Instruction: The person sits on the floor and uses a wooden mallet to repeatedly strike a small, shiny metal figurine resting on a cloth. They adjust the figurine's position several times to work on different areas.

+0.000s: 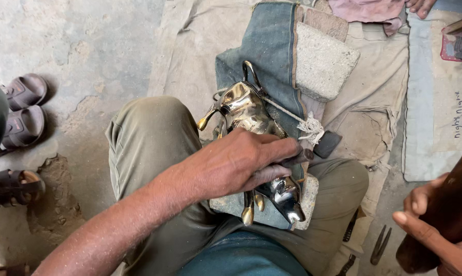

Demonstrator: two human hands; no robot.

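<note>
Two hands work: the left hand [241, 163] presses closed over a brass figure [251, 128] on the lap, the right hand [425, 225] grips a dark mallet [445, 214] at the frame's right edge, bare floor [88, 41] leftward.

One view only, worn on the head and looking almost straight down from close above the person's own lap, where the metal animal figure [251, 122] lies. Its frame takes in the bent knee [149, 133] at centre, the concrete floor [88, 46] on the left, and the cloth [374, 112] spread ahead.
</note>
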